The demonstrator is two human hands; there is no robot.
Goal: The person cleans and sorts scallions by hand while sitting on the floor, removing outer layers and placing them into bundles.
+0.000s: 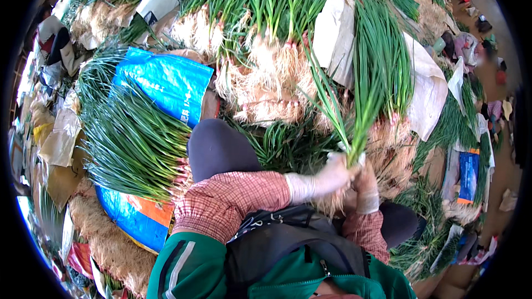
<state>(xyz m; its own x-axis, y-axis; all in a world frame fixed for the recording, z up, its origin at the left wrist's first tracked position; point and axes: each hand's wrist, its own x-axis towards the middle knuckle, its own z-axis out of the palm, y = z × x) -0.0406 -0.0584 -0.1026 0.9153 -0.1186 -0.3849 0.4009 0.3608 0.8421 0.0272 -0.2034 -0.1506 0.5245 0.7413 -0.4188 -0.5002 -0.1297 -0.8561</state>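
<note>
Both gloved hands, left hand [332, 174] and right hand [366, 185], closed around green onion bunch [360, 105].

Red-checked sleeves, pale gloves, green vest

The ground [501, 171] — bare brown only at the right edge — carries heaps of green onions [130, 138] with pale roots, laid on blue sacks [166, 83] and white sheets [426, 94]. Small bright items at top right are probably footwear — too blurred to tell.
</note>
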